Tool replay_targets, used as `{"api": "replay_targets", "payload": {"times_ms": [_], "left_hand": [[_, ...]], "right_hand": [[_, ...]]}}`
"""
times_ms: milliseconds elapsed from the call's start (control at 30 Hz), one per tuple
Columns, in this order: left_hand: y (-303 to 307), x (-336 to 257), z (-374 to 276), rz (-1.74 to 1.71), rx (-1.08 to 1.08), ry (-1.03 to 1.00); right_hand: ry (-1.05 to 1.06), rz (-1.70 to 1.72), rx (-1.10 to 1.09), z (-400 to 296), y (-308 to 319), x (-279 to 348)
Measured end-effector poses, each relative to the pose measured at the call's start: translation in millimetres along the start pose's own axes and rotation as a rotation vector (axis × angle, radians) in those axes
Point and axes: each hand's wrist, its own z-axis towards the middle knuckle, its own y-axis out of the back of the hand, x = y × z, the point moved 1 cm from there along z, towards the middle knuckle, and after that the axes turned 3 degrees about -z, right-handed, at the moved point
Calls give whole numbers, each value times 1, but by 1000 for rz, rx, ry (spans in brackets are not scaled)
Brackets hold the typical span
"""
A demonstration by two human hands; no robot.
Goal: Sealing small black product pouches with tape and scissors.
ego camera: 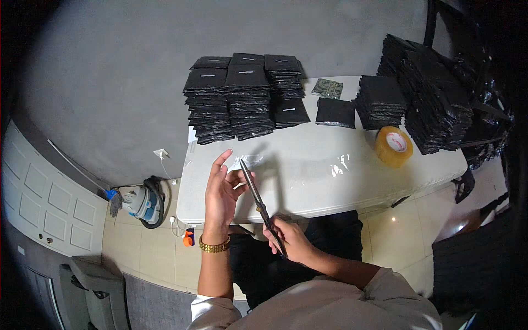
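My right hand (292, 239) grips a pair of scissors (256, 199) by its black handles. The blades are together and point up and to the left, over the white table (305, 185). Beside the blades, my left hand (222, 189) is raised with its fingers apart and partly bent; its fingertips come close to the metal, and I cannot tell whether they touch. A gold-coloured wristband (214, 244) circles the left wrist. Shiny clear film (247, 161) shows just behind the blade tips; whether it lies on the table is unclear.
Stacks of black plastic packets (247, 95) stand at the back left. A single black packet (336, 112) and a patterned packet (327, 88) lie mid-table. To the right are a roll of clear tape (394, 147) and more black stacks (433, 95). A vacuum cleaner (144, 202) sits on the floor.
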Motion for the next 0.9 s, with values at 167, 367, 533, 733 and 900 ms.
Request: {"api": "replay_targets", "payload": {"times_ms": [167, 367, 533, 733, 900], "left_hand": [[-6, 2, 4, -143, 12, 66], [0, 1, 8, -205, 92, 104], [7, -5, 12, -214, 113, 68], [10, -9, 9, -25, 168, 8], [10, -10, 9, 207, 191, -61]], "right_hand": [[34, 48, -1, 0, -3, -9], [-2, -32, 49, -1, -4, -13], [77, -49, 36, 1, 2, -14], [24, -15, 41, -1, 1, -2], [54, -62, 32, 0, 3, -7]]}}
